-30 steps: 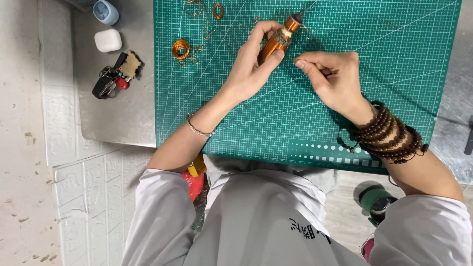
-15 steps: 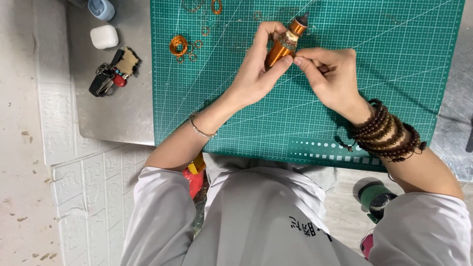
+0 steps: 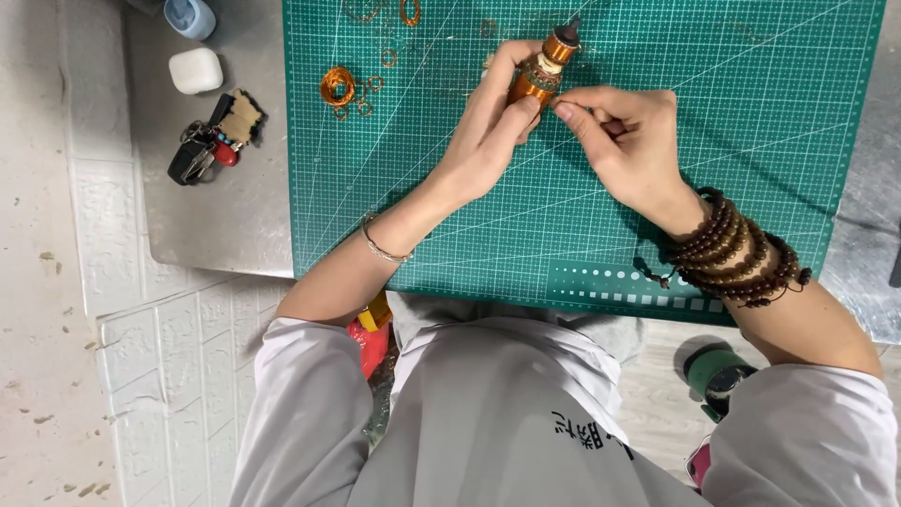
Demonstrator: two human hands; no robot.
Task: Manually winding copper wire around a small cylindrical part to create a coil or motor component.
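My left hand (image 3: 493, 122) grips a copper-wound motor rotor (image 3: 542, 68) and holds it tilted above the green cutting mat (image 3: 732, 84). My right hand (image 3: 624, 141) has its thumb and forefinger pinched together right at the rotor's side, touching the winding; whether a thin wire sits between them cannot be told. A string of dark wooden beads (image 3: 737, 249) wraps my right wrist, and a thin bangle (image 3: 380, 246) circles my left.
A small coil of copper wire (image 3: 337, 85) and several loose wire rings lie on the mat's upper left. On the steel table (image 3: 225, 225) to the left are a bunch of keys (image 3: 211, 141), a white case (image 3: 195, 70) and a blue object (image 3: 190, 16).
My right hand has moved up and left until its pinched fingers reach the rotor. My left hand has kept hold of the rotor, shifting it slightly.
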